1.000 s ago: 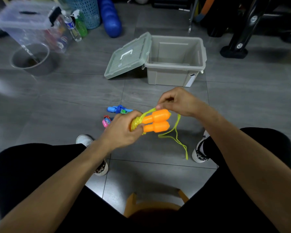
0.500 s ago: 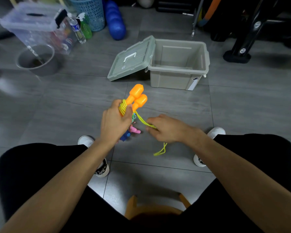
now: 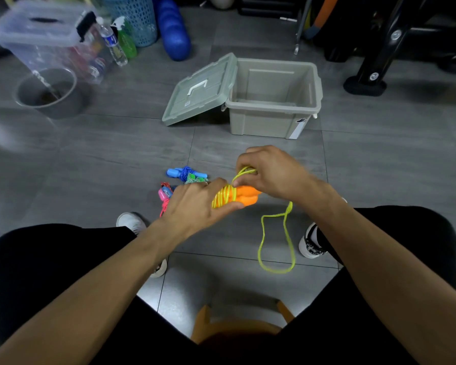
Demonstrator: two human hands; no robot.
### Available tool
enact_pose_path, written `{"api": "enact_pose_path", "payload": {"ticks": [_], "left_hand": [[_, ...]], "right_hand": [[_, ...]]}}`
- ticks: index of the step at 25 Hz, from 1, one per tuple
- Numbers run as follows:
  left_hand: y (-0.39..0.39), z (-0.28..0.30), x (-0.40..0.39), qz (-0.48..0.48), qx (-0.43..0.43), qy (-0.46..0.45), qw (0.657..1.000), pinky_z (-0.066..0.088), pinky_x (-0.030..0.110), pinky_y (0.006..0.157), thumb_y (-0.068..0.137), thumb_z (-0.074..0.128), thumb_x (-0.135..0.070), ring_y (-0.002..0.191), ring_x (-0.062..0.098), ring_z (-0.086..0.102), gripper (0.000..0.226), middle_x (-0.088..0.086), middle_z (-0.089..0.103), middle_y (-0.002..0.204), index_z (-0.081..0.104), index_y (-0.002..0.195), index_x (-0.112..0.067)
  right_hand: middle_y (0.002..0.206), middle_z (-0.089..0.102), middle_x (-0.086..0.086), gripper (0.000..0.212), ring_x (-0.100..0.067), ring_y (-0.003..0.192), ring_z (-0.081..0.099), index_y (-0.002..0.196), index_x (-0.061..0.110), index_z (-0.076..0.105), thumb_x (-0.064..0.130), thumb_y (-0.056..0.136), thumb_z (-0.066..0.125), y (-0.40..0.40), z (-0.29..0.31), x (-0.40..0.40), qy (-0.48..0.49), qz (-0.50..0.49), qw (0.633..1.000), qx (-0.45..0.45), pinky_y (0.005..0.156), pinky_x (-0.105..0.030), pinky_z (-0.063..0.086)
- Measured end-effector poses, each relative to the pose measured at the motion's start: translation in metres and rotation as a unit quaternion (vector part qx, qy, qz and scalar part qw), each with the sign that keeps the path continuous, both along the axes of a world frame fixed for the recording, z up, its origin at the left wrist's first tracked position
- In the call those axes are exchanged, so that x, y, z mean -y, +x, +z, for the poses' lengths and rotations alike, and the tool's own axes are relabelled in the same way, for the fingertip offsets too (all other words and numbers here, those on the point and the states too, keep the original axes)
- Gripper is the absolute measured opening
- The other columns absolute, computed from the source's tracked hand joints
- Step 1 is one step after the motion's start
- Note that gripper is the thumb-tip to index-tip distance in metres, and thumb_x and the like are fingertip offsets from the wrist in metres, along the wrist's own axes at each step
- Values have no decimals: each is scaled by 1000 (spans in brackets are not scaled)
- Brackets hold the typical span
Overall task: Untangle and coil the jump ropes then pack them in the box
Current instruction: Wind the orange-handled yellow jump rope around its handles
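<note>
While your left hand [image 3: 195, 206] clamped the orange handles [image 3: 244, 197] lying left-to-right, your right hand [image 3: 269, 172] pinched the yellow cord [image 3: 274, 248], whose slack hung near-right.

**Grey tiled floor, clutter along the far edge**

The floor [image 3: 116, 143] is large grey tiles with thin pale grout lines, catching dull reflections at 9 o'clock. At 11 o'clock stand a clear lidded storage tub [image 3: 42, 40], a metal bowl [image 3: 48, 92], a water bottle [image 3: 112, 42], a green spray bottle [image 3: 127, 42] and a blue mesh basket [image 3: 134, 17]. A blue roller [image 3: 173, 32] lies at 12. Black equipment legs [image 3: 377, 56] stand at 2 o'clock. An orange stool [image 3: 234, 325] sits at 6.
</note>
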State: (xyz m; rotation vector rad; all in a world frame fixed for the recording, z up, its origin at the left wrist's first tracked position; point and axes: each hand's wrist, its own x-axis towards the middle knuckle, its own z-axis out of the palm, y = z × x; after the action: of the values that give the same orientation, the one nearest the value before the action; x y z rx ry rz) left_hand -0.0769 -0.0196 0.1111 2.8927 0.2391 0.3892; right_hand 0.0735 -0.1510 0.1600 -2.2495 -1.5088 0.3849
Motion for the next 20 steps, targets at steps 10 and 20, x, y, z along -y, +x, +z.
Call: {"api": "enact_pose_path", "payload": {"ticks": [10,20], "left_hand": [[-7,42,-3,122,37,-535,835,42,9,45,93,57,-2,46,-1,60,8,-9,62,52,57,85,0],[5,11,-6,207,-65,-119,969,39,32,66,90,50,-55,90,34,63,39,4,69,74,60,107,-22]], "right_hand": [[62,57,-2,26,-1,51,47,81,7,68,24,95,54,20,-34,15,-27,-84,956,-280,54,-15,40],[108,60,-14,23,-34,102,57,105,12,57,28,91,48,-24,-9,-8,-178,26,979,98,69,-33,37]]}}
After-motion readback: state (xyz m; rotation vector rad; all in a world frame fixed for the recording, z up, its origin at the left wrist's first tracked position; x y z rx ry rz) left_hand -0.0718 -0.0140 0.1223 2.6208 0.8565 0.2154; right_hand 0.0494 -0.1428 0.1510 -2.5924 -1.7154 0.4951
